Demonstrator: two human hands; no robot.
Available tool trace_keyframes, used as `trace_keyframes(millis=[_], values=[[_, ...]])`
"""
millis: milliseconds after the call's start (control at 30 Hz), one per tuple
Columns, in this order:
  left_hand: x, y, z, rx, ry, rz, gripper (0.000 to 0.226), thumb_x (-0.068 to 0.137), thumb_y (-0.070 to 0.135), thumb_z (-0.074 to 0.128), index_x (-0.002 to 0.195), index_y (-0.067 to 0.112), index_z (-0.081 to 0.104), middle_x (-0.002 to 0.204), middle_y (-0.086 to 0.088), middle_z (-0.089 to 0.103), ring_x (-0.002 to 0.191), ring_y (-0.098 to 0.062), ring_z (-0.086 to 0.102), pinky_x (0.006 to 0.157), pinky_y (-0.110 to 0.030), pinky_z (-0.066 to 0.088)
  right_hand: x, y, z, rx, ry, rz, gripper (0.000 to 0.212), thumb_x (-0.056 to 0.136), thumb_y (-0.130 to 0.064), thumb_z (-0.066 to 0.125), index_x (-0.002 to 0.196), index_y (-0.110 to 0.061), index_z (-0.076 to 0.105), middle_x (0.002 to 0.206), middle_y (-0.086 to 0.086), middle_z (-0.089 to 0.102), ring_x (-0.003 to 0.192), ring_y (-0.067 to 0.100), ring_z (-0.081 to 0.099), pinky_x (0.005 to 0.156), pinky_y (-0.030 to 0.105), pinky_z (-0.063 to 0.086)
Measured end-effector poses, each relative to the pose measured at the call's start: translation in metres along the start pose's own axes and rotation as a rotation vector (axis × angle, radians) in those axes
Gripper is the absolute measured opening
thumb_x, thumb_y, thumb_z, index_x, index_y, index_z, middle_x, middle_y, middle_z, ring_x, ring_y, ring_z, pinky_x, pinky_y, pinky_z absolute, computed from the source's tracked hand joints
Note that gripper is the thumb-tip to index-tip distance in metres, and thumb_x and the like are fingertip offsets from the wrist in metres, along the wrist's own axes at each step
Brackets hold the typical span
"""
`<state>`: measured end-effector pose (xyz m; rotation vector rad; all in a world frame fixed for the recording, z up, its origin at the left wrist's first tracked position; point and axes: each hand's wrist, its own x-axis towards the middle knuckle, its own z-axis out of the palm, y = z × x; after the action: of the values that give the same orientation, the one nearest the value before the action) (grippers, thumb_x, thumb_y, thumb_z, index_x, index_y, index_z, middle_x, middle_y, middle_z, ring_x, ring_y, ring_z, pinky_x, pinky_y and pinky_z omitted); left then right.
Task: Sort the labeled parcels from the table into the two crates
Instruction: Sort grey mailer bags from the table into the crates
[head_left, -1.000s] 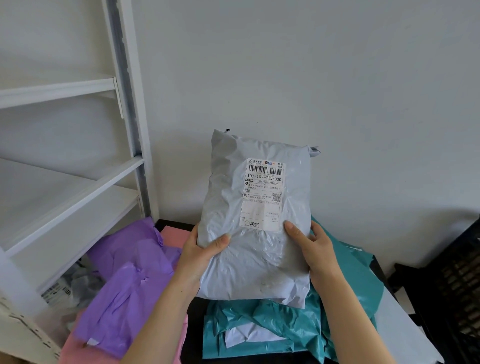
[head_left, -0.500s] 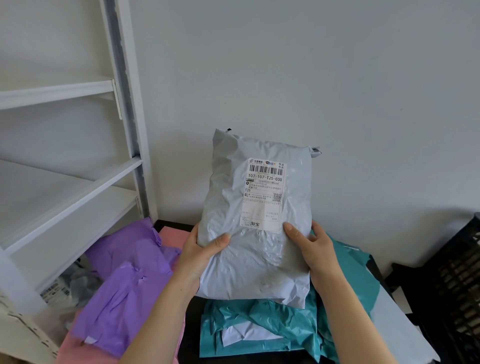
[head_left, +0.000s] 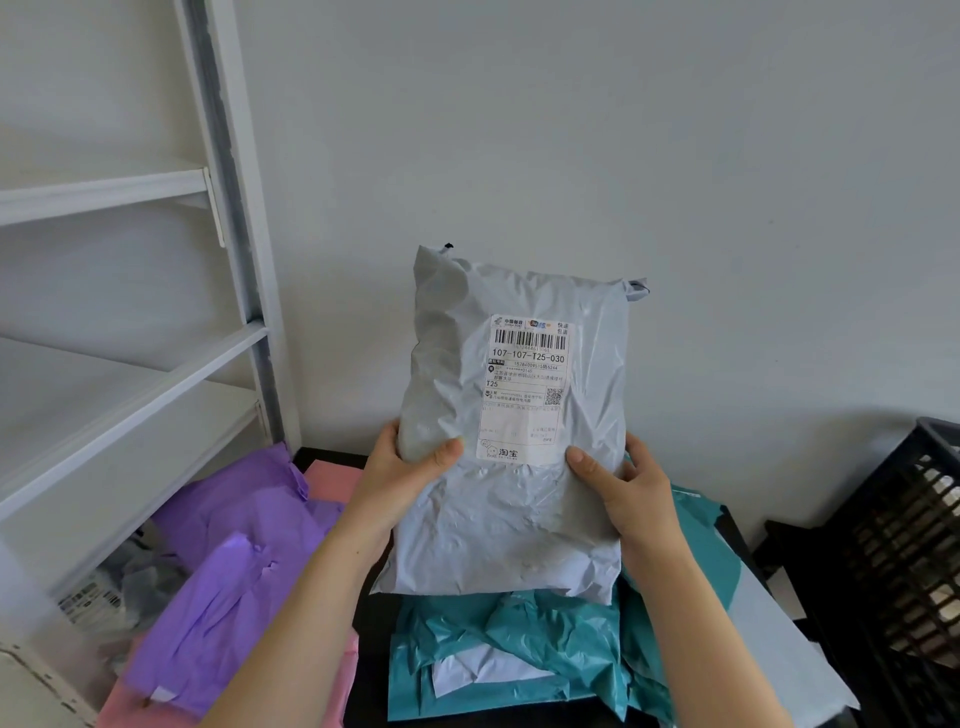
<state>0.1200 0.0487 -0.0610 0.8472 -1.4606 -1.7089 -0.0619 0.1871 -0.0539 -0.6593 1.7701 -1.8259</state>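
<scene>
Grey parcel (head_left: 511, 431) held upright: left hand (head_left: 402, 475) and right hand (head_left: 626, 486) grip its sides.

One left hand (head_left: 400, 483) and one right hand (head_left: 631, 493) on one grey parcel (head_left: 511, 525), one pink parcel (head_left: 332, 482) and one shelf rack (head_left: 228, 208) left of it, one black crate (head_left: 909, 545) right of it.
</scene>
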Motion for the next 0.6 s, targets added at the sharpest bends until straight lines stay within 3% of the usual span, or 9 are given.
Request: trace_keyframes(millis=[100, 167, 233, 300, 400, 600], values=[[-0.001, 0.008, 0.008, -0.032, 0.010, 0.037, 0.084, 0.038, 0.059, 0.086, 0.109, 0.024, 0.057, 0.105, 0.002, 0.070, 0.098, -0.017, 0.068, 0.088, -0.037, 0.054, 0.000, -0.008, -0.004, -0.027, -0.006, -0.050, 0.063, 0.069, -0.029, 0.081, 0.125, -0.020, 0.055, 0.109, 0.002, 0.068, 0.097, 0.018, 0.067, 0.082, 0.034, 0.055], [-0.001, 0.011, 0.017, -0.070, 0.045, 0.072, 0.061, 0.054, 0.051, 0.086, 0.102, 0.026, 0.060, 0.100, 0.003, 0.072, 0.095, -0.017, 0.069, 0.085, -0.037, 0.055, -0.001, -0.014, -0.007, -0.046, -0.001, -0.075, 0.079, 0.061, -0.040, 0.082, 0.131, -0.020, 0.052, 0.112, 0.000, 0.067, 0.101, 0.017, 0.065, 0.088, 0.037, 0.054], [-0.002, 0.015, 0.024, -0.105, 0.076, 0.103, 0.044, 0.060, 0.039, 0.079, 0.098, 0.026, 0.062, 0.096, 0.004, 0.072, 0.093, -0.017, 0.068, 0.083, -0.035, 0.055, -0.004, -0.021, -0.009, -0.056, -0.007, -0.094, 0.073, 0.062, -0.038, 0.082, 0.128, -0.023, 0.053, 0.112, -0.001, 0.067, 0.100, 0.015, 0.066, 0.087, 0.035, 0.054], [-0.001, 0.018, 0.034, -0.143, 0.083, 0.104, 0.039, 0.062, 0.034, 0.078, 0.097, 0.026, 0.063, 0.094, 0.004, 0.073, 0.093, -0.018, 0.069, 0.083, -0.036, 0.054, -0.004, -0.027, -0.016, -0.041, -0.007, -0.112, 0.055, 0.072, -0.026, 0.080, 0.121, -0.026, 0.055, 0.108, -0.004, 0.068, 0.094, 0.010, 0.067, 0.078, 0.025, 0.055], [0.002, 0.018, 0.051, -0.201, 0.098, 0.078, 0.037, 0.063, 0.032, 0.078, 0.096, 0.025, 0.064, 0.092, 0.005, 0.074, 0.090, -0.018, 0.070, 0.084, -0.037, 0.054, -0.005, -0.037, -0.026, -0.041, 0.027, -0.133, 0.051, 0.076, -0.020, 0.079, 0.121, -0.027, 0.056, 0.107, -0.007, 0.069, 0.089, 0.002, 0.068, 0.069, 0.017, 0.054], [0.005, 0.017, 0.078, -0.246, 0.101, 0.088, 0.051, 0.057, 0.036, 0.079, 0.102, 0.018, 0.064, 0.103, -0.003, 0.071, 0.096, -0.018, 0.068, 0.083, -0.032, 0.052, -0.008, -0.048, -0.052, -0.115, 0.060, -0.117, 0.074, 0.066, -0.038, 0.081, 0.132, -0.033, 0.048, 0.112, -0.003, 0.069, 0.100, 0.012, 0.067, 0.088, 0.034, 0.054]])
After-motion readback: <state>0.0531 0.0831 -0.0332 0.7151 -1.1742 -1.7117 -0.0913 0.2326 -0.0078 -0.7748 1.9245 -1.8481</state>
